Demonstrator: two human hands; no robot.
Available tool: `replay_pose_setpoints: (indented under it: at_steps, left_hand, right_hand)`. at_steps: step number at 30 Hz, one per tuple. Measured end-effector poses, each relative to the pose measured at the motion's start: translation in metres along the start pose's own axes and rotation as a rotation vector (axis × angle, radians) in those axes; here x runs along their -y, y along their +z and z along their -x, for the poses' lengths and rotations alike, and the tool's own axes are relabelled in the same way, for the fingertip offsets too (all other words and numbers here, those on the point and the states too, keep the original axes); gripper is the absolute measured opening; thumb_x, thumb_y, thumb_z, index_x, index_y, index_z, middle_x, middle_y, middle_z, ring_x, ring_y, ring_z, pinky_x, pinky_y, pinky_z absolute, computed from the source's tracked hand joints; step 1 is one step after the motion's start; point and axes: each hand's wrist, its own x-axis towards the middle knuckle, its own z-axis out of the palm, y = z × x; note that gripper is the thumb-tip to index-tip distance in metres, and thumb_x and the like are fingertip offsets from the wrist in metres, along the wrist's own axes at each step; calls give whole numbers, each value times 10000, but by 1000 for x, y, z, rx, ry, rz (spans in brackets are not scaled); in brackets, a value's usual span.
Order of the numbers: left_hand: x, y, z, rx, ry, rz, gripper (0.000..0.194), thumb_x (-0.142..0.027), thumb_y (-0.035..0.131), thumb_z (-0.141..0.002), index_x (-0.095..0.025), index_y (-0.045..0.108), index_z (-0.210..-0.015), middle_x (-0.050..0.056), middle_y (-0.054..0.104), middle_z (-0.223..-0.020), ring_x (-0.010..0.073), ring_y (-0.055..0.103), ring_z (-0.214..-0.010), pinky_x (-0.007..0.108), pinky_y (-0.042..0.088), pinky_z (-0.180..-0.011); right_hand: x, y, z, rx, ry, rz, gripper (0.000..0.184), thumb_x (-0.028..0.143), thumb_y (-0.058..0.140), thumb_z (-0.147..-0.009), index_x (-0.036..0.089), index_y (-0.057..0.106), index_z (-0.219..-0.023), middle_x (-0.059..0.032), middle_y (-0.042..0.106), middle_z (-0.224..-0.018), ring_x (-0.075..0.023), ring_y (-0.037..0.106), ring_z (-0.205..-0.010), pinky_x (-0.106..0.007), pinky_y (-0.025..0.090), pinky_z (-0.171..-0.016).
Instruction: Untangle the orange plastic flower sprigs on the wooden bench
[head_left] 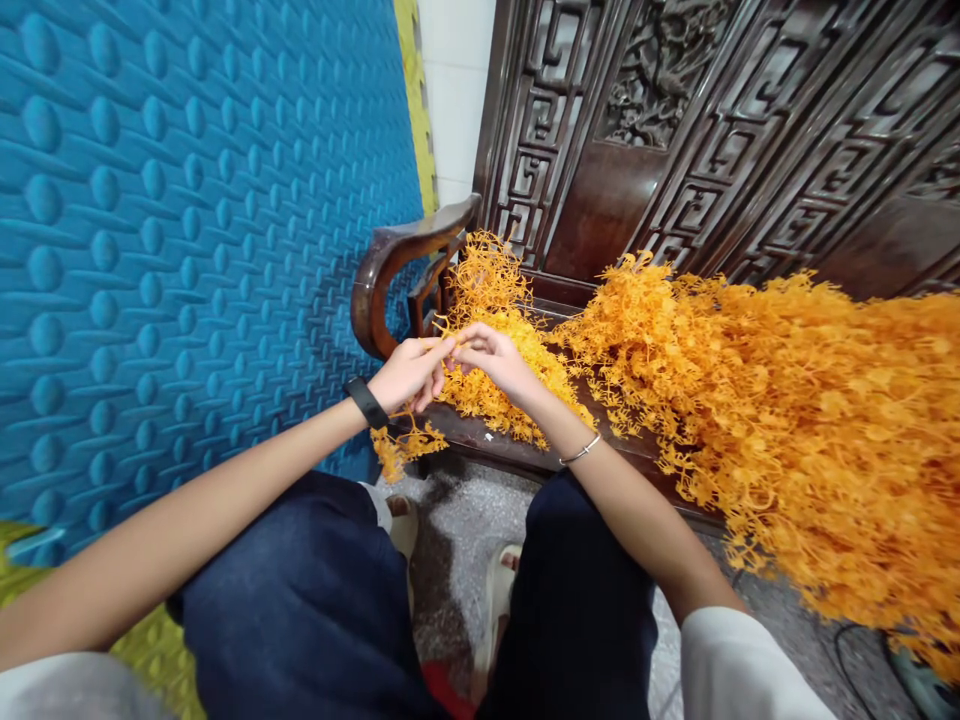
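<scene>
Left hand [411,376] and right hand [496,362] pinch orange sprig [391,456]. I see orange heap [480,396] near left edge of bench [466,428]

Orange sprig [405,448]: lacy, thin-stemmed, drooping below left hand [412,372]; upper part hidden there. Smaller heap [517,375]: bright yellow-orange, loose, tangled, lying at one end of dark wooden seat [466,430]. Larger heap [795,400]: orange, dense, frilly, sprawling along same seat, spilling past front edge.
</scene>
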Motion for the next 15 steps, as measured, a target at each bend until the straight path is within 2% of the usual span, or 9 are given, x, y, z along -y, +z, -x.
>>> replay_pose_setpoints:
  at_steps: [5,8,10,12,15]
  left_hand:
    - [0,1,-1,-35,17,14,356,-327,331,-960,-168,454,-666,-42,490,-359,77,393,-208,175,228,-254]
    - [1,7,-5,-123,41,-21,429,-329,360,-948,-155,468,-571,-59,399,-292,45,304,-203,171,179,-278]
    - [3,8,-8,-208,97,-24,472,-299,399,-928,-145,459,-486,-67,325,-267,28,265,-231,167,175,-307]
    - [7,4,-9,-297,159,5,487,-240,413,-908,-141,443,-432,-67,288,-270,23,257,-260,166,173,-328]
    - [11,-12,-4,-393,177,142,479,-229,371,-911,-159,412,-439,-75,235,-273,31,221,-253,178,135,-327]
  right_hand:
    - [-6,5,2,30,115,-172,155,228,698,-653,179,574,-733,32,627,-626,-77,563,-577,-239,462,-628]
    - [-6,4,-4,52,120,-139,129,195,678,-645,171,557,-683,30,617,-588,-88,574,-549,-247,472,-602]
    - [-4,-5,-11,9,107,-70,97,150,642,-646,169,548,-659,33,600,-565,-90,556,-506,-249,465,-557]
    - [-3,-27,-18,-169,76,-8,107,80,586,-630,169,528,-622,46,573,-548,-78,520,-470,-235,445,-514]
    - [-3,-82,-22,-615,-23,19,120,51,539,-610,168,515,-594,51,554,-564,-62,491,-491,-206,414,-504]
